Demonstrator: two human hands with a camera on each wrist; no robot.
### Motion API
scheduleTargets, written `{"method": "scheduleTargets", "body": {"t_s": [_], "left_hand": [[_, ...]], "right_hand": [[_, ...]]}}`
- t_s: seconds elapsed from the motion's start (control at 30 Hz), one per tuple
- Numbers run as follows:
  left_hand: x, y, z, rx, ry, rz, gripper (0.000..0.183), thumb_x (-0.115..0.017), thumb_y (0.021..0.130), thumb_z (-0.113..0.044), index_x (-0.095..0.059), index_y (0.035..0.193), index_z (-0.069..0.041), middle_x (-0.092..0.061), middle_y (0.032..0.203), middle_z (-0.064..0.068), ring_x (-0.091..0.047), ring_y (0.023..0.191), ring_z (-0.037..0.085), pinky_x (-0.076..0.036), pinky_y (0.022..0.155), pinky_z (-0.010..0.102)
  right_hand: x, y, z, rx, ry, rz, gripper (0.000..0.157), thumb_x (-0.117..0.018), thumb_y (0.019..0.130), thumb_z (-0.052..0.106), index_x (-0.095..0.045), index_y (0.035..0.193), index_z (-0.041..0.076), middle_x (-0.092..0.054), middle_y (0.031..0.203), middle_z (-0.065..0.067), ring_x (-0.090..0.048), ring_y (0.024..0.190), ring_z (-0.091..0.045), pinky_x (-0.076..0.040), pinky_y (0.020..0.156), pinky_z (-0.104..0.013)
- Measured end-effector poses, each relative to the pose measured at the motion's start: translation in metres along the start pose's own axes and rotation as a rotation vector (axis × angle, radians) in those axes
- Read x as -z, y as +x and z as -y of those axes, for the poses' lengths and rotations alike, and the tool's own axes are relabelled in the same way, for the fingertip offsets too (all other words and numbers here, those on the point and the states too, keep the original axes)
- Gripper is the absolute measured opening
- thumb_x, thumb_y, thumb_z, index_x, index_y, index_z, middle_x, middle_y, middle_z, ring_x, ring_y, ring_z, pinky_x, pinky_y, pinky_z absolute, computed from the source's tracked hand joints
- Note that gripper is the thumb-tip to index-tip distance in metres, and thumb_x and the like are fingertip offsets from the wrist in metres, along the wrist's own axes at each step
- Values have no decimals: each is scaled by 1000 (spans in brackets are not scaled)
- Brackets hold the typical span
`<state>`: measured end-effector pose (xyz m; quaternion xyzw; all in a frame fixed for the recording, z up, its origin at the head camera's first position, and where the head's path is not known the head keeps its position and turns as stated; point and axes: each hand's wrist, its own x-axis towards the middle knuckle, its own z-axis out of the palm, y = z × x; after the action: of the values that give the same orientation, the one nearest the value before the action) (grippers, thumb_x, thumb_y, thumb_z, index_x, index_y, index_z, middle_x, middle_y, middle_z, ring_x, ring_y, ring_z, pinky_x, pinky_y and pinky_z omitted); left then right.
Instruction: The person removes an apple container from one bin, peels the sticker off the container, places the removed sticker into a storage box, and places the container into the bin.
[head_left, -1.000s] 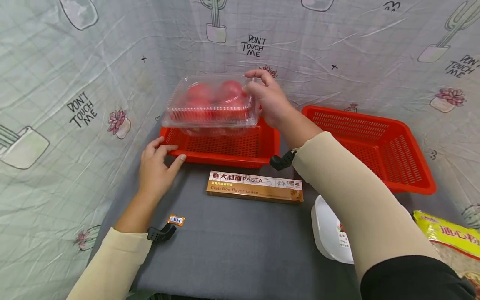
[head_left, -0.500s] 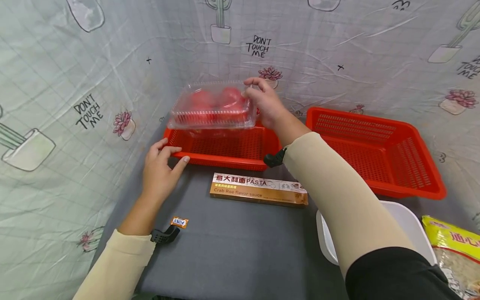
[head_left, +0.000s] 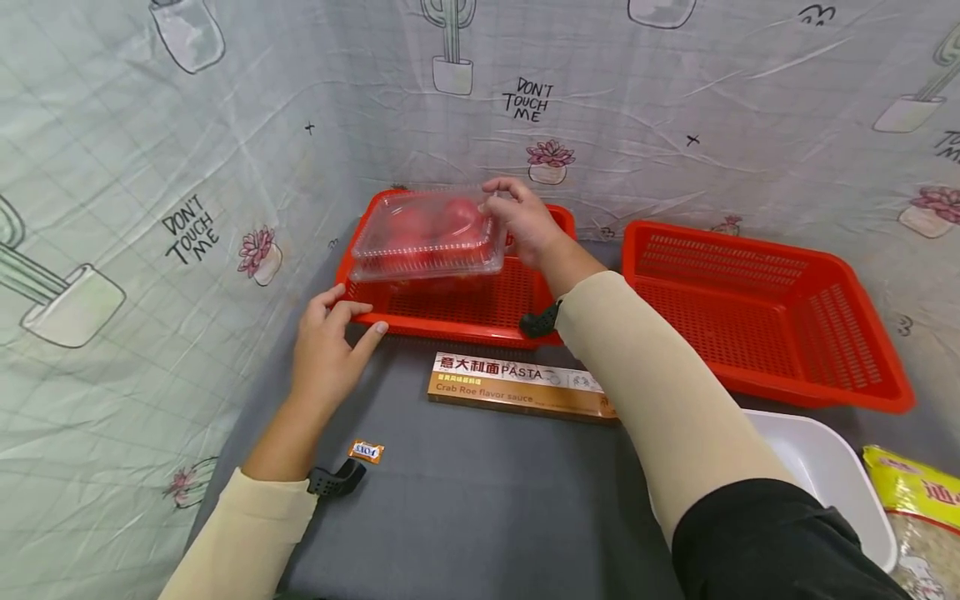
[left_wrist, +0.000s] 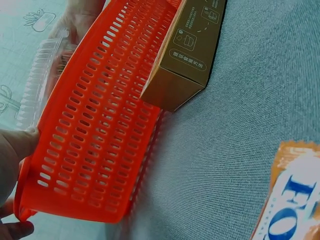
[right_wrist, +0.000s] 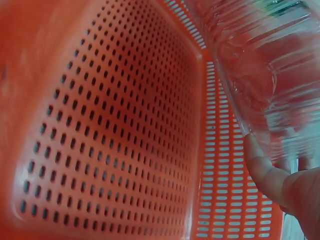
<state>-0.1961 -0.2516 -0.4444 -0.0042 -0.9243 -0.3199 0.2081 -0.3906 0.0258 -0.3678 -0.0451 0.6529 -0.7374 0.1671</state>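
A clear plastic box [head_left: 429, 258] with red, round, tomato-like produce inside hangs tilted over the left red basket [head_left: 457, 331]. My right hand [head_left: 525, 227] grips the box by its right end. From the right wrist, the box [right_wrist: 280, 85] shows close up, with fingers [right_wrist: 265, 172] at its edge and the perforated basket floor below. At the basket's front left corner my left hand [head_left: 322, 358] holds the rim. In the left wrist view its thumb [left_wrist: 22, 142] lies on the rim, with fingertips near the corner; part of that hand is cut off.
A pasta carton [head_left: 517, 387] lies in front of the left basket. Nearer is a small orange-and-white packet [head_left: 367, 452]. A second red basket [head_left: 817, 387] stands to the right, with a white tub [head_left: 825, 475] and a yellow-topped bag [head_left: 918, 500] nearer me. Printed curtains surround the table.
My right hand has lowered the plastic box toward the left basket, so the basket's back rim now shows above it. My left hand keeps its place on the rim. The view has shifted slightly.
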Motion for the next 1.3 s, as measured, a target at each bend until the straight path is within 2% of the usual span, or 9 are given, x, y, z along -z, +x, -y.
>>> {"method": "scheduleTargets", "body": {"t_s": [0.13, 0.33, 0.5, 0.63, 0.83, 1.17, 1.3], "left_hand": [[-1, 0, 1, -4, 3, 3, 31, -81, 96, -26, -73, 119, -7, -46, 157, 22, -44, 142, 47, -38, 111, 69], [-1, 1, 1, 11, 9, 10, 32, -82, 95, -26, -72, 120, -7, -46, 158, 22, -44, 143, 46, -38, 111, 69], [0, 2, 0, 9, 15, 7, 32, -82, 95, -25, -72, 120, -7, -46, 157, 22, -44, 143, 45, -39, 111, 69], [-2, 2, -1, 4, 5, 6, 31, -82, 95, -24, -73, 118, -7, -48, 155, 23, -44, 143, 45, -38, 112, 67], [-4, 4, 0, 16, 19, 11, 32, -82, 94, -26, -73, 120, -8, -47, 156, 22, -44, 143, 43, -40, 111, 67], [-4, 5, -2, 37, 28, 21, 33, -82, 94, -26, -72, 120, -8, -47, 156, 21, -45, 143, 43, -42, 110, 67], [-4, 6, -3, 37, 23, 18, 32, -82, 95, -25, -72, 120, -8, -48, 155, 22, -45, 143, 43, -41, 110, 68]], "right_hand": [[1, 3, -1, -16, -8, -7, 35, -65, 99, 16, -61, 133, 22, -54, 140, -9, -60, 114, -33, -60, 86, -53], [6, 11, -6, -37, -31, 2, 39, -64, 99, 17, -59, 138, 19, -52, 142, -8, -59, 113, -32, -59, 83, -51], [13, 18, -13, -42, -55, 20, 37, -65, 99, 15, -60, 136, 19, -53, 143, -7, -59, 108, -31, -57, 80, -49], [19, 22, -20, -50, -68, 21, 33, -65, 100, 15, -61, 132, 21, -52, 144, -6, -59, 109, -31, -57, 81, -51], [26, 25, -27, -71, -58, 51, 35, -67, 103, 15, -59, 137, 18, -54, 142, -7, -61, 109, -30, -57, 82, -52], [32, 32, -33, -114, -68, 83, 38, -71, 103, 15, -55, 138, 17, -50, 144, -7, -58, 118, -33, -56, 96, -58], [32, 33, -32, -128, -78, 85, 36, -70, 103, 14, -55, 136, 18, -50, 145, -8, -57, 119, -33, -55, 96, -57]]}}
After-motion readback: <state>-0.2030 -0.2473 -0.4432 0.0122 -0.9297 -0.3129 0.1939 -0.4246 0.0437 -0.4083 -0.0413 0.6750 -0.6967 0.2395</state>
